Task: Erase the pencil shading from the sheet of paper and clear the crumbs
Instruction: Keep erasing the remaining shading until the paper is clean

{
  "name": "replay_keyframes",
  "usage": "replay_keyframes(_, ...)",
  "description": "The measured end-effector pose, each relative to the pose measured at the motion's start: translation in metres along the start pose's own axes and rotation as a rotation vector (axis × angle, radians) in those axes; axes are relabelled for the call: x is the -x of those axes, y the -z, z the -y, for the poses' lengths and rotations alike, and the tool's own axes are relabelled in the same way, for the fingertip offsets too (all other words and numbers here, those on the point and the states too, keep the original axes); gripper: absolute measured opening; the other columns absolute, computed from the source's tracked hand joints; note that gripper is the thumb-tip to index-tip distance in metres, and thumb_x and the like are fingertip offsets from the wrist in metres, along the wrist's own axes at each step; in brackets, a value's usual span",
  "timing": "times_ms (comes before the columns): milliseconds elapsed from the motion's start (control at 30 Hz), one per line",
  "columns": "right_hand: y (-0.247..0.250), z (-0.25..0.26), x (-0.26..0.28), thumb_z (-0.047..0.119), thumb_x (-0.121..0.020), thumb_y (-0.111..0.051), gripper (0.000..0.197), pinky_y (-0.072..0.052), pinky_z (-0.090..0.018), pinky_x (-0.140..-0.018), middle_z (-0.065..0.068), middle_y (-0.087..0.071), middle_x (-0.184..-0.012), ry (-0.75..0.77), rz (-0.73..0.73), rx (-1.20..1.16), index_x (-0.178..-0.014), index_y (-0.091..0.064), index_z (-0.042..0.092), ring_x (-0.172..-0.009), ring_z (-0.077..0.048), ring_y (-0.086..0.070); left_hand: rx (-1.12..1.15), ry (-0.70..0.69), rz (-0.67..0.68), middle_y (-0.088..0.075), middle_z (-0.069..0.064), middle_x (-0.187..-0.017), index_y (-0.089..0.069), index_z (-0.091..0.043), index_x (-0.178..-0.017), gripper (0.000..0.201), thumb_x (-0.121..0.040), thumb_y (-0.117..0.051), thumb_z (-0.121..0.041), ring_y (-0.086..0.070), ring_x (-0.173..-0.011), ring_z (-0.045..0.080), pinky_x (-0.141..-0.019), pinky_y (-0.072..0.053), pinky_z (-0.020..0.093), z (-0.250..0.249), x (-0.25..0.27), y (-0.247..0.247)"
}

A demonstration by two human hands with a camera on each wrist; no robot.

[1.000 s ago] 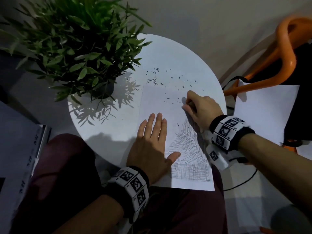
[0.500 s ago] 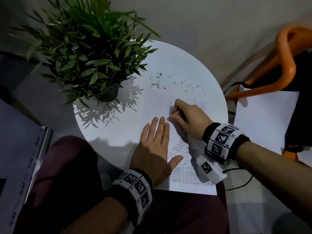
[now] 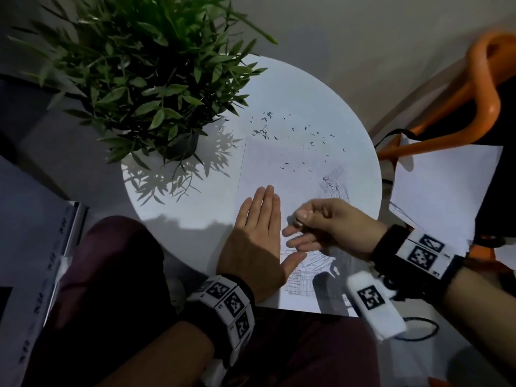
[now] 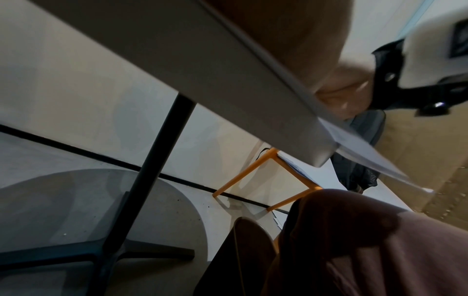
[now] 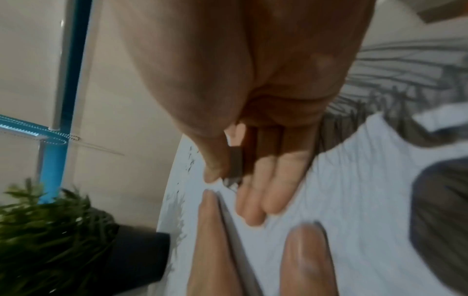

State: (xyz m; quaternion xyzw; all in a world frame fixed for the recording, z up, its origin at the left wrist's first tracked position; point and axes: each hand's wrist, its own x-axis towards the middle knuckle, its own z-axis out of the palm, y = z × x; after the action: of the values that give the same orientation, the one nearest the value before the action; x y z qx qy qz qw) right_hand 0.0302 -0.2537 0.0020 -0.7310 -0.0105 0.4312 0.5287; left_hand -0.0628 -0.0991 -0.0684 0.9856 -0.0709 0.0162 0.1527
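Beside sheet (image 3: 268, 163), potted plant (image 3: 145, 79); left hand (image 3: 255, 244) flat, fingers together; right hand (image 3: 332, 227) pinching eraser (image 3: 299, 219).

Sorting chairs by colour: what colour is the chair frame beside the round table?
Orange; the chair frame shows best in the head view.

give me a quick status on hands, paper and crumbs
Left hand flat on the paper. Right hand pinches the eraser. Shading remains. Crumbs scattered beside the plant.
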Motion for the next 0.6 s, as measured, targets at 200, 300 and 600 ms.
replay_keyframes(200,0.019,0.018,-0.04,0.012,-0.1,-0.053,0.01,-0.055,-0.041,-0.091,-0.019,-0.072,-0.101,0.437,-0.444,-0.317,-0.092,-0.054,0.007,-0.098,-0.033,-0.071,0.039,0.003,-0.034,-0.017,0.021,-0.163,-0.024,0.006,-0.153,0.101,-0.088,-0.04,-0.069,-0.017,-0.152,0.031,-0.123,-0.017,0.047,-0.001,0.0,0.0)
replay_keyframes(300,0.029,0.029,-0.032,0.019,-0.099,-0.052,0.013,-0.057,-0.049,-0.087,-0.02,-0.07,-0.111,0.274,-0.203,-0.373,-0.093,-0.054,0.008,-0.105,-0.038,-0.068,0.026,0.017,-0.024,-0.017,0.021,-0.163,-0.024,0.005,-0.153,0.104,-0.085,-0.041,-0.071,-0.017,-0.152,0.031,-0.123,-0.016,0.045,-0.002,-0.001,0.002)
replay_keyframes(600,0.032,0.023,-0.037,0.033,-0.096,-0.059,0.02,-0.041,-0.026,-0.056,0.0,-0.064,-0.065,0.385,-0.564,0.577,-0.09,-0.056,0.015,-0.054,-0.011,-0.055,0.017,0.021,-0.021,-0.018,0.02,-0.163,-0.024,0.004,-0.154,0.102,-0.086,-0.041,-0.071,-0.017,-0.152,0.031,-0.123,-0.018,0.047,-0.001,-0.002,0.003)
